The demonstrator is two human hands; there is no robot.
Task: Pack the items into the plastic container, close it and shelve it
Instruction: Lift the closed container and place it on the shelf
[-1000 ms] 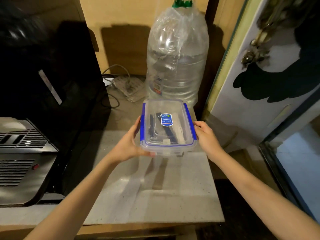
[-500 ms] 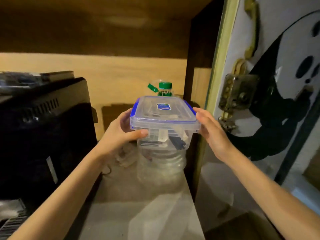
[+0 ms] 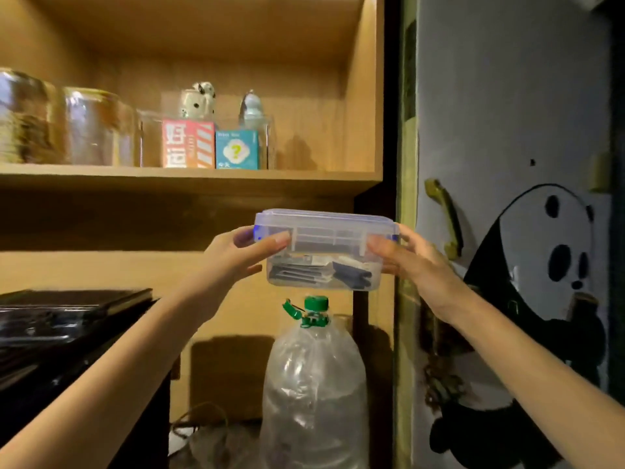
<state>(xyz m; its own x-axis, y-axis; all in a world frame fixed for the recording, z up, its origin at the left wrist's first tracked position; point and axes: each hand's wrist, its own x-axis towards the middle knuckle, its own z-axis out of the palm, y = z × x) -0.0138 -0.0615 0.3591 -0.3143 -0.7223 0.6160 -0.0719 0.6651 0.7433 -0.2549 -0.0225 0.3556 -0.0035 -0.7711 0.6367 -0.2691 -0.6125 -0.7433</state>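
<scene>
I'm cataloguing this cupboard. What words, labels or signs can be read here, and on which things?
"好运", large white characters: red box on the shelf.
"?", yellow mark: teal box beside it; the small print above it is too blurred to read.
Plastic container and water bottle: no readable text.

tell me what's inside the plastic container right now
Through the clear wall of the plastic container, dark flat items and some white packets lie on the bottom. The lid, its front clip and both hands' fingers cover the upper part, so the rest is hidden.

clear container (image 3: 324, 252), green bottle cap (image 3: 316, 302)
</scene>
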